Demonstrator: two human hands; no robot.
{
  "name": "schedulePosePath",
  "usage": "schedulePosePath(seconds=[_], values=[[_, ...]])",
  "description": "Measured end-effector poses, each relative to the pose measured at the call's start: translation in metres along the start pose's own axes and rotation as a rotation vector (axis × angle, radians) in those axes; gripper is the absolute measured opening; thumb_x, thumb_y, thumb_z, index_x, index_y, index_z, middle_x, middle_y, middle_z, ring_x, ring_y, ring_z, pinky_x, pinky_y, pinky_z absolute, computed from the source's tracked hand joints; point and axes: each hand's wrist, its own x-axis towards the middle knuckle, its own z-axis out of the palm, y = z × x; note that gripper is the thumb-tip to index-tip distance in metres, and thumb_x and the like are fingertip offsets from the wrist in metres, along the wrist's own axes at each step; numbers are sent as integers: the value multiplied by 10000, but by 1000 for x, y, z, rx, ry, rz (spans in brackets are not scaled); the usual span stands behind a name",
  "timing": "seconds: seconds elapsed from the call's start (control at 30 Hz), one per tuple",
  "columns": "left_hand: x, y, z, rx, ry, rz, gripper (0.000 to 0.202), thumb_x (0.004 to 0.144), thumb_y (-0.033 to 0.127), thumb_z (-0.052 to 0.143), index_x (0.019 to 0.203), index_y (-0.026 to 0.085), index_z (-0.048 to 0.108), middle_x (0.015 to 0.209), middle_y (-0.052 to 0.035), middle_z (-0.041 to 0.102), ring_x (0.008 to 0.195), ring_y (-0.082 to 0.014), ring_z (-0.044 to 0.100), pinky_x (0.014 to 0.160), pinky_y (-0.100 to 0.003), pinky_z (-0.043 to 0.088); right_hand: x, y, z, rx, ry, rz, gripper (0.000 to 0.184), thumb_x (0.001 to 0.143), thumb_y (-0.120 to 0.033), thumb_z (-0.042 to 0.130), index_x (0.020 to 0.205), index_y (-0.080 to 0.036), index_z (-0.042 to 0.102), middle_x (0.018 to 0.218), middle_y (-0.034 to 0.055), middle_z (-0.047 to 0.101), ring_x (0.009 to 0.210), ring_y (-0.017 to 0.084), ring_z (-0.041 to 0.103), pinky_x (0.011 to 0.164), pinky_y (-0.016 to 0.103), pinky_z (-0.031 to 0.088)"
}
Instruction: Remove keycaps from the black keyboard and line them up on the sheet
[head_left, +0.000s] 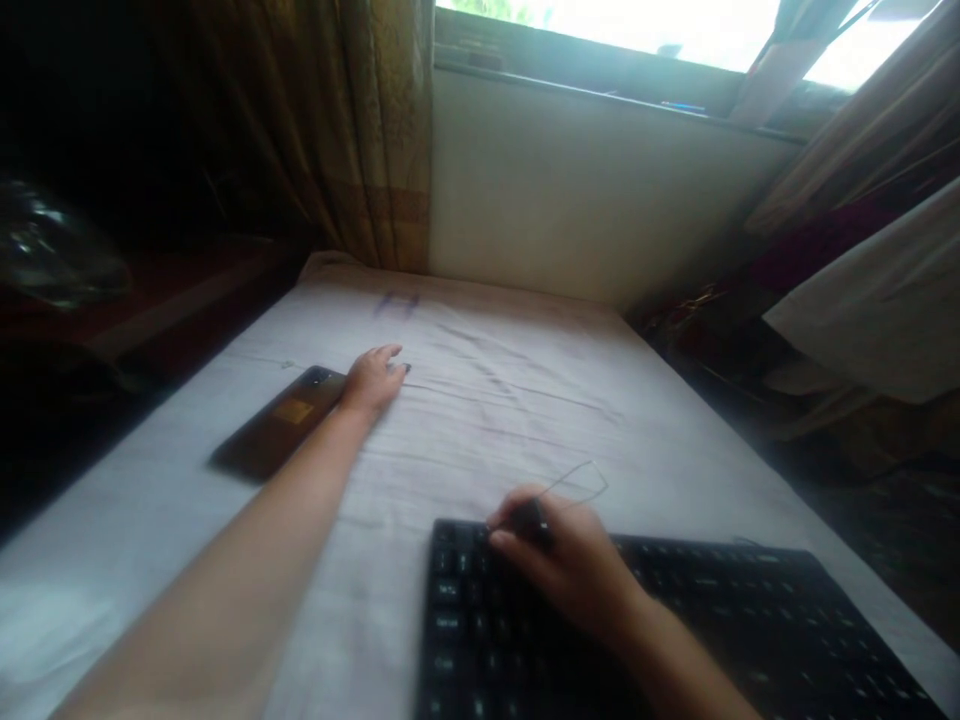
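My left hand (pixel 373 382) reaches over the white sheet, fingers apart. Right at its thumb tip is a small dark piece (pixel 408 368), perhaps a keycap; whether they touch I cannot tell. Beside that wrist lies a dark smartphone (pixel 281 425) with an orange-brown patch on its back. My right hand (pixel 566 555) is closed around the black handle of what looks like a keycap puller (pixel 534 517), its thin wire loop sticking out above the knuckles. Beneath this hand is a black keyboard (pixel 720 620), its upper left part partly covered by my fingers.
The white sheet (pixel 480 430) is wrinkled and bears a purple mark near its far end. Beyond it stand a pale wall (pixel 570 190), a brown curtain (pixel 360 130) and a bright window. Hanging cloth (pixel 877 310) is at the right; a clear plastic item (pixel 60 245) sits at the dark left.
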Motion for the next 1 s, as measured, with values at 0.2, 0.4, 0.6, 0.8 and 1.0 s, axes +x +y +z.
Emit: schedulePosePath(seconds=[0.2, 0.4, 0.6, 0.8, 1.0], values=[[-2, 2, -2, -8, 16, 25, 388, 795, 205, 560, 1168, 135, 636, 1164, -108, 673, 1078, -248, 618, 966, -336, 460, -3, 3, 10, -121, 83, -112, 27, 837, -202, 560, 858, -206, 576, 745, 16, 686, 675, 157, 654, 646, 269, 520], [-1, 0, -1, -11, 34, 33, 382, 791, 210, 555, 1157, 145, 640, 1169, -99, 671, 1094, -241, 607, 990, -340, 441, -4, 4, 14, -153, 116, -148, 35, 856, -193, 539, 851, -204, 572, 709, 15, 677, 628, 155, 651, 620, 257, 529], [0, -1, 0, -15, 41, 41, 381, 792, 225, 545, 1153, 147, 641, 1158, -94, 675, 1084, -238, 608, 984, -352, 447, -3, 3, 13, -119, 155, -157, 27, 850, -184, 559, 869, -202, 567, 704, 6, 687, 621, 146, 663, 608, 235, 532], [-1, -1, -1, -18, 49, 43, 381, 790, 229, 542, 1150, 157, 643, 1151, -87, 678, 1079, -237, 610, 979, -351, 452, -4, 3, 14, -48, 154, -81, 41, 848, -191, 561, 879, -210, 541, 696, -5, 702, 603, 144, 677, 595, 231, 534], [-1, 0, -2, -19, 45, 37, 385, 793, 230, 539, 1154, 142, 641, 1145, -101, 679, 1066, -238, 616, 973, -350, 457, -4, 4, 14, -32, 150, -43, 25, 852, -214, 560, 864, -210, 538, 691, -6, 700, 602, 141, 675, 588, 232, 526]])
